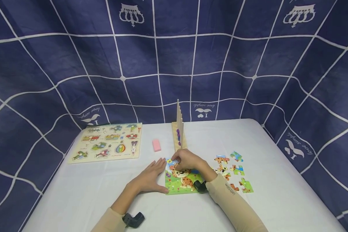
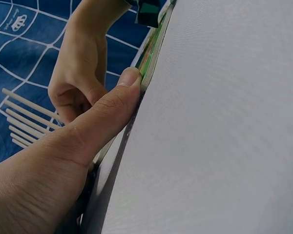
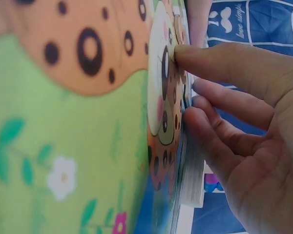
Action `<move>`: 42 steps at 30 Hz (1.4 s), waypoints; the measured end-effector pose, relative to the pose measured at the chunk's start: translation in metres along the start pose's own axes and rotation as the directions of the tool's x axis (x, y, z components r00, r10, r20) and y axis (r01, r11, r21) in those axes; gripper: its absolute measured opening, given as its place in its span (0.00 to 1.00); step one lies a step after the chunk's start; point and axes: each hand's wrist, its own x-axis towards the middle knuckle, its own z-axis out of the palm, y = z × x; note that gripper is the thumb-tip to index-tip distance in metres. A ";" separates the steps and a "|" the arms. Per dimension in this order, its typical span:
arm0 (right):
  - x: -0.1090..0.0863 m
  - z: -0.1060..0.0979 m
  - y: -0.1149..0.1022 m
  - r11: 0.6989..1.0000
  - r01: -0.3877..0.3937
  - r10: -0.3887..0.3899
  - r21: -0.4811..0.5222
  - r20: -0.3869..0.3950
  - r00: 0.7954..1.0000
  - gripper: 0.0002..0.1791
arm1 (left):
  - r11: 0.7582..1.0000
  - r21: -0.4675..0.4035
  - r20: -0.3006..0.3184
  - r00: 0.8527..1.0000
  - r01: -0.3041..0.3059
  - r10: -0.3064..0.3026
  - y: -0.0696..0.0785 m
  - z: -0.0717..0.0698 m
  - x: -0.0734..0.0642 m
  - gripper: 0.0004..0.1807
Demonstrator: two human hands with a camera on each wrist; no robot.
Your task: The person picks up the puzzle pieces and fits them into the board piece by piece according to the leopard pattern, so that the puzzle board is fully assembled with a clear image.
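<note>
A leopard jigsaw [image 1: 181,185] lies flat at the table's near middle. My left hand [image 1: 150,176] rests flat on the cloth beside it, its straight thumb [image 2: 105,119] pressed against the jigsaw's left edge [image 2: 151,53]. My right hand [image 1: 187,160] sits on the jigsaw's upper part with its fingers curled down. Its thumb [image 3: 219,61] presses on the leopard-face piece [image 3: 162,117], and its fingertips [image 3: 198,122] touch that piece's far edge. In the head view the hand hides most of that piece.
Several loose jigsaw pieces [image 1: 233,172] lie to the right of the jigsaw. Behind it stands a wooden rod rack [image 1: 179,129] with beads; a pink block [image 1: 156,145] and a wooden peg-puzzle board [image 1: 107,141] lie at back left. Blue checked cloth walls surround the white table [image 1: 278,193].
</note>
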 end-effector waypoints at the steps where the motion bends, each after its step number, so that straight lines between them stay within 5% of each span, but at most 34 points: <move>1: 0.000 0.000 0.000 1.000 0.000 0.000 -0.002 -0.003 1.000 0.20 | 1.000 0.000 0.000 1.000 0.002 -0.002 0.000 0.000 0.000 0.70; 18: 0.002 0.005 -0.002 0.999 -0.039 0.038 -0.025 -0.042 0.998 0.17 | 1.000 0.003 0.009 1.000 0.019 -0.019 0.001 0.001 -0.001 0.70; 42: 0.002 0.004 -0.001 1.000 0.014 -0.014 -0.023 -0.026 1.000 0.18 | 1.000 -0.004 -0.016 1.000 -0.008 0.008 0.000 0.001 -0.001 0.70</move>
